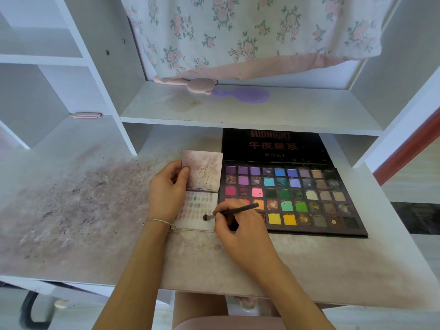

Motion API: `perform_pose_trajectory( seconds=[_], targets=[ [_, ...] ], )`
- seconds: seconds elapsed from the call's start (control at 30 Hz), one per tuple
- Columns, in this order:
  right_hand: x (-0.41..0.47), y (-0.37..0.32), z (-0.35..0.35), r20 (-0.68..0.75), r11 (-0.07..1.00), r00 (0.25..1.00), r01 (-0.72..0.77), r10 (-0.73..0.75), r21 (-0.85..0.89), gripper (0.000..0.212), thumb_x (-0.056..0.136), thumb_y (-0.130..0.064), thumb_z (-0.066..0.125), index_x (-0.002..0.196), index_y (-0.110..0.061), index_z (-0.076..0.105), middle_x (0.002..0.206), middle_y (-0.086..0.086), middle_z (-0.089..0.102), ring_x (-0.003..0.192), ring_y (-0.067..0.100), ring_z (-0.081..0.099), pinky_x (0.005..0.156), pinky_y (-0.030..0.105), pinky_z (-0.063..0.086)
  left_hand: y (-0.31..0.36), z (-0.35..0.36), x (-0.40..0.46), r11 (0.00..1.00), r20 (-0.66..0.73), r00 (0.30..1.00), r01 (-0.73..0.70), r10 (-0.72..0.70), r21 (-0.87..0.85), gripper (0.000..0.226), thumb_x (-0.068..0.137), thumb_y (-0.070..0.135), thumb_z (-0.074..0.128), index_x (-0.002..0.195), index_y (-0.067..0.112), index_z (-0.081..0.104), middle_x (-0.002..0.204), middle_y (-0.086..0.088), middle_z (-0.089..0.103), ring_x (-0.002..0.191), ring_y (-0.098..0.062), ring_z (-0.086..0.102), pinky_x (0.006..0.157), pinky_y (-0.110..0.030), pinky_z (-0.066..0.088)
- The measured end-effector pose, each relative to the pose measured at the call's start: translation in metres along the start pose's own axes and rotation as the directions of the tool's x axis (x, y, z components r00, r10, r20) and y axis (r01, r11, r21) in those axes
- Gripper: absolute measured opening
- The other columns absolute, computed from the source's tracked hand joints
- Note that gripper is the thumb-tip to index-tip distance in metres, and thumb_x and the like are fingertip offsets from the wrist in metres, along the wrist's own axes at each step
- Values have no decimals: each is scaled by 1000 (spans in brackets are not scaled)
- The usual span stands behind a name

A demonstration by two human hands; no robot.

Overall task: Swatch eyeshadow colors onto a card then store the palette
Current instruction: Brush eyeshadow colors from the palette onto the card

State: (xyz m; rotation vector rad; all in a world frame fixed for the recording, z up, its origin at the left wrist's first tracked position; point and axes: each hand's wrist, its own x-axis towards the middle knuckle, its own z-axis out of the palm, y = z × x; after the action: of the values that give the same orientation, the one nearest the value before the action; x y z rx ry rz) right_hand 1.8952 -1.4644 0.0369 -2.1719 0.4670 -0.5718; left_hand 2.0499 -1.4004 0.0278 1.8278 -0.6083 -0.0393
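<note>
A large eyeshadow palette (309, 198) lies open on the desk, its black lid (273, 145) propped back under the shelf. Left of it sits a folded white swatch card (202, 210) with rows of faint colour dabs on its lower half and a stained upper flap (204, 170). My left hand (167, 189) pinches the upper flap's left edge with thumb on top. My right hand (238, 225) grips a dark eyeshadow brush (234, 211), its tip touching the card's lower right part.
The white desk (83, 210) is smeared with pinkish powder stains on its left. Above, a shelf (238, 108) holds a pink bear-shaped mirror (190, 84) and a purple hand mirror (245, 95). Floral cloth (250, 32) hangs behind. White cubbies (47, 67) stand left.
</note>
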Motion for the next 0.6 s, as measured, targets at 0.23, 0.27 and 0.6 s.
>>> perform_pose_trajectory(
  seconds=[0.23, 0.27, 0.6],
  targets=[
    [-3, -1, -9, -239, 936, 969, 32, 57, 351, 17, 82, -16, 49, 85, -31, 57, 79, -9, 59, 71, 4, 58, 59, 12, 46, 0, 0, 1, 1000, 2, 1000, 11, -11, 16, 19, 91, 12, 52, 105, 11, 65, 84, 17, 61, 79, 3, 58, 70, -7, 46],
    [-4, 0, -12, -265, 932, 962, 42, 59, 361, 18, 83, -16, 49, 88, -30, 58, 80, -7, 59, 71, 4, 58, 59, 13, 45, 0, -1, 1, 1000, 4, 1000, 17, -17, 14, 19, 91, 12, 52, 105, 12, 65, 84, 17, 61, 80, 3, 58, 71, -10, 46],
    [-32, 31, -64, -406, 950, 904, -1, 135, 314, 37, 88, 2, 51, 88, -33, 61, 81, -7, 67, 78, 6, 63, 63, 9, 49, 1, 0, 1, 999, 13, 1000, 16, -16, 36, 19, 92, 13, 51, 106, 12, 64, 85, 15, 61, 78, 2, 58, 69, -8, 46]
  ],
)
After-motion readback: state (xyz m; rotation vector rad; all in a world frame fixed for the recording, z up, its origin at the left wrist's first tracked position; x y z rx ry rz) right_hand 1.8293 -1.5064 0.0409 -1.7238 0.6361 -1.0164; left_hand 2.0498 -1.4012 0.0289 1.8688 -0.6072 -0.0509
